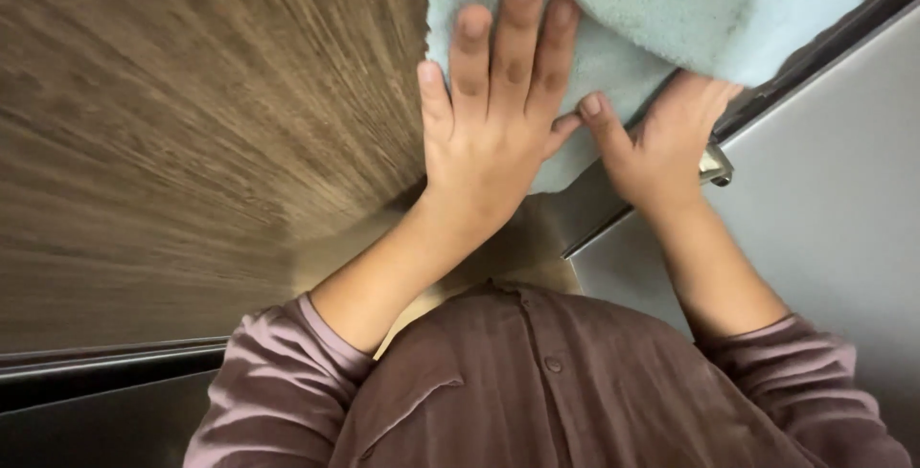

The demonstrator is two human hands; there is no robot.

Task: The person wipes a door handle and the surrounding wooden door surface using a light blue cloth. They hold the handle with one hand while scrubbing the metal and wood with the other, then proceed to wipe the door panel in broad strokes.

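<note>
The left hand [494, 114] is pressing a light blue cloth [661, 27] flat, fingers spread, against the wood-grain panel [192, 114]. The right hand [661, 147] is gripping the cloth's lower edge beside a metal frame [815, 219]. Wiping looks under way, and the next stroke calls for steady pressure.

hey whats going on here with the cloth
A person in a mauve long-sleeved shirt has both hands on a light blue cloth, seen from above. The left hand lies flat on the cloth with its fingers spread, pressing it against a wood-grain panel. The right hand grips the cloth's lower edge, right where the wood meets a grey metal panel. A small metal latch shows just beside the right hand.
</note>
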